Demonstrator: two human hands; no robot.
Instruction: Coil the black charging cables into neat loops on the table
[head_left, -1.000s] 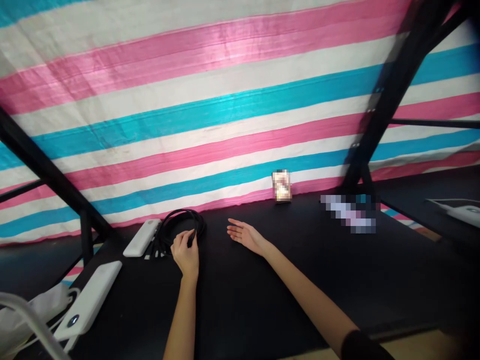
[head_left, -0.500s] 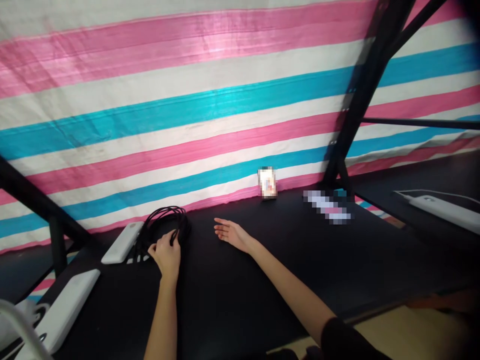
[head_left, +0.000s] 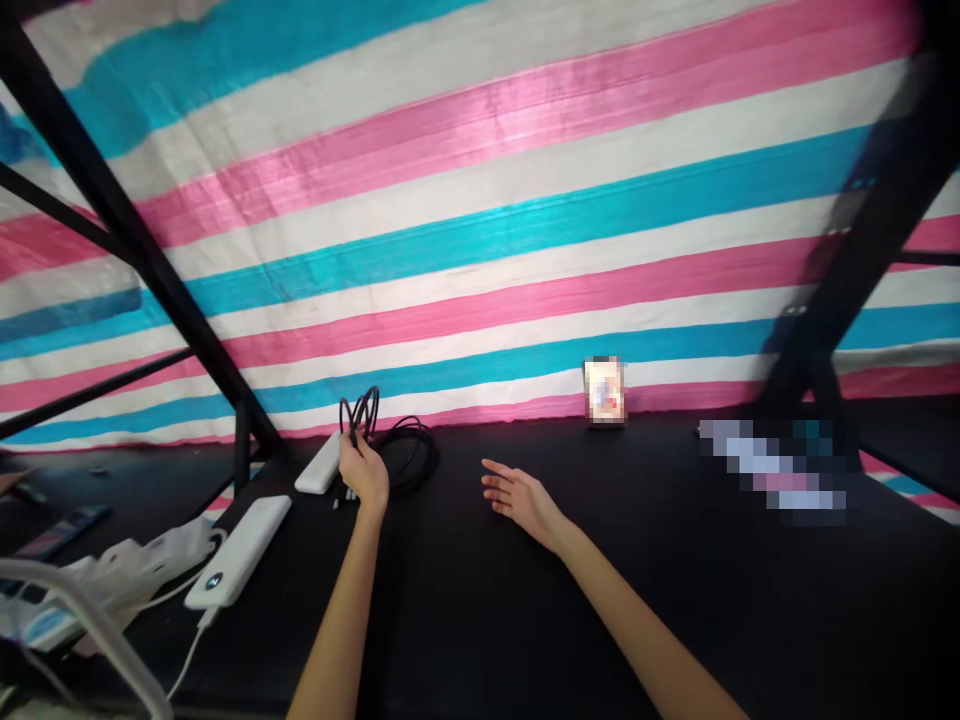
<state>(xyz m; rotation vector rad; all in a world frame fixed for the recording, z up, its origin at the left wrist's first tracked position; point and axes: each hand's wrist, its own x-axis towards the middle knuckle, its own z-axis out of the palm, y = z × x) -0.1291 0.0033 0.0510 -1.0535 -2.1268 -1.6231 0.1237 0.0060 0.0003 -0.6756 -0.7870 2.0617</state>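
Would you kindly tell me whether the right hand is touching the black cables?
Apart. The head view shows it plainly: a strip of black table lies between the right hand and the coiled cables.

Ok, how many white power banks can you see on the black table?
2. One power bank lies near the left edge of the table, with a white cable plugged in; the second power bank lies farther back, seemingly partly hidden by the left hand.

Creased, glossy plastic-looking sheeting (head_left: 480, 230), smooth matt tabletop (head_left: 480, 600), smooth plastic-looking nearer power bank (head_left: 244, 550), smooth, rubbery-looking cables (head_left: 365, 410).
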